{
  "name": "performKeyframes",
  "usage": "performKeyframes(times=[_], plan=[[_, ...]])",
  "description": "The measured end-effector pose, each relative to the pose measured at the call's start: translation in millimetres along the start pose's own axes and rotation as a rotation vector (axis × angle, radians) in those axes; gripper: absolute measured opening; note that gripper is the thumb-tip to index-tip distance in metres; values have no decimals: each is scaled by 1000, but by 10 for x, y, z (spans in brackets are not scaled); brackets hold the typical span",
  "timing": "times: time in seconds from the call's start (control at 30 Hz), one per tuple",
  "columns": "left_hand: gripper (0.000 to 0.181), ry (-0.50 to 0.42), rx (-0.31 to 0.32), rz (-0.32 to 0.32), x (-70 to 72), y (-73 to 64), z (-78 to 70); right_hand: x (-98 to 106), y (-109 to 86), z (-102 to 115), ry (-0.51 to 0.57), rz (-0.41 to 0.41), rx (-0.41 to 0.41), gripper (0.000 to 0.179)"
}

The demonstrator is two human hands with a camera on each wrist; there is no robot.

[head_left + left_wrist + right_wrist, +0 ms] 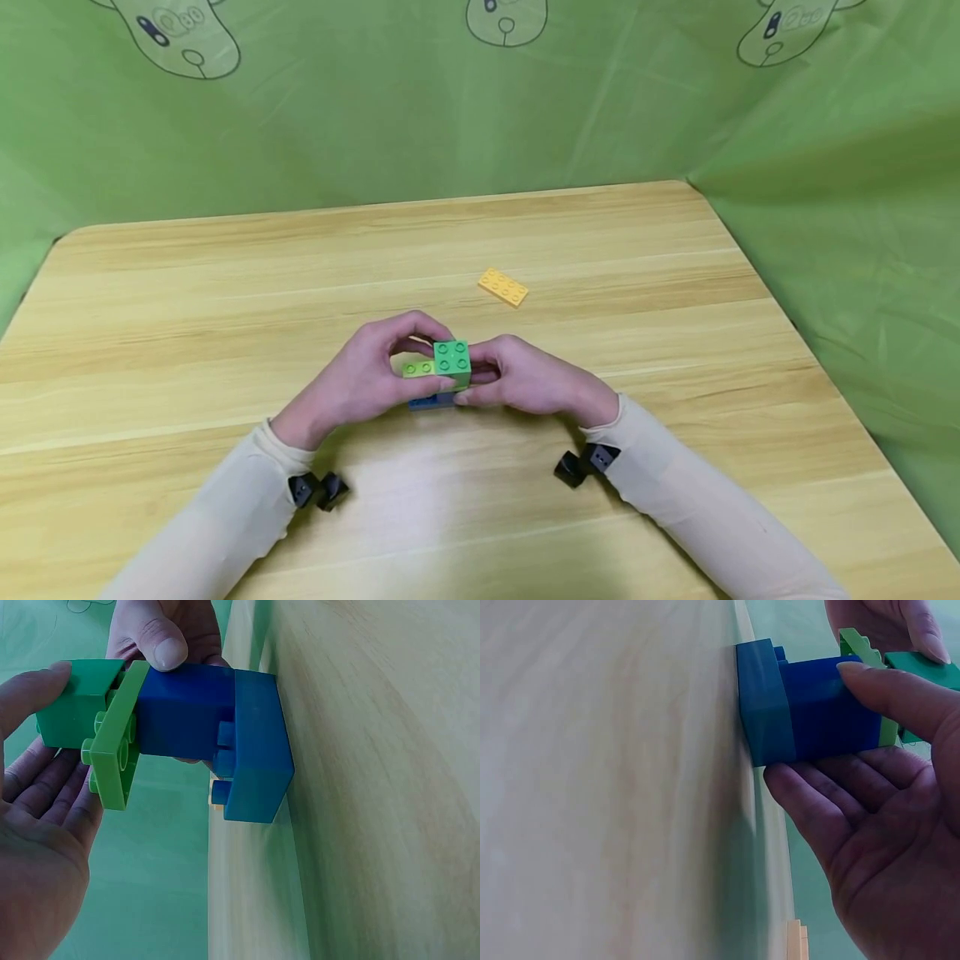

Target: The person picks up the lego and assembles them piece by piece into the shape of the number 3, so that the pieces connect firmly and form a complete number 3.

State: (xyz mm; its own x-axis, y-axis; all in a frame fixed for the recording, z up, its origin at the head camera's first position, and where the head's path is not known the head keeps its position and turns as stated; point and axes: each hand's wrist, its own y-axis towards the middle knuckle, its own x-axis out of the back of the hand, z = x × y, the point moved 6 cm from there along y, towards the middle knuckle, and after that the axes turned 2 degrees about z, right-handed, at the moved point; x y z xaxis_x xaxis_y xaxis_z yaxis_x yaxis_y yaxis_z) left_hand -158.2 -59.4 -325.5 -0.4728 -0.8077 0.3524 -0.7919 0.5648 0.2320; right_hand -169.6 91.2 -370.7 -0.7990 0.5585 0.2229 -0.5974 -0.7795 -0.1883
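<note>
Between both hands stands a stack of toy building bricks. At its bottom is a blue brick, with a dark blue brick on top of it. A thin lime green plate comes above that, its studded end jutting out to the left. The green brick tops the stack. My left hand holds the green brick, thumb on the near side and fingers behind. My right hand grips the dark blue brick from the right, its thumb on the near face and its fingers on the far side.
A yellow plate with studs lies on the wooden table, beyond the hands. Green cloth with printed animal heads hangs behind the table and along its right side. A black wrist camera sits by the left cuff, another wrist camera by the right.
</note>
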Motion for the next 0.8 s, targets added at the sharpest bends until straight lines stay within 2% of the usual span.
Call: performKeyframes(times=[0.53,0.8], plan=[[34,35,-49,20,-4,7,-10,3,-3,0,-7,2,7,33],[33,40,-44,14,-6,-4,-3,5,-4,8,-35,2,0,33]])
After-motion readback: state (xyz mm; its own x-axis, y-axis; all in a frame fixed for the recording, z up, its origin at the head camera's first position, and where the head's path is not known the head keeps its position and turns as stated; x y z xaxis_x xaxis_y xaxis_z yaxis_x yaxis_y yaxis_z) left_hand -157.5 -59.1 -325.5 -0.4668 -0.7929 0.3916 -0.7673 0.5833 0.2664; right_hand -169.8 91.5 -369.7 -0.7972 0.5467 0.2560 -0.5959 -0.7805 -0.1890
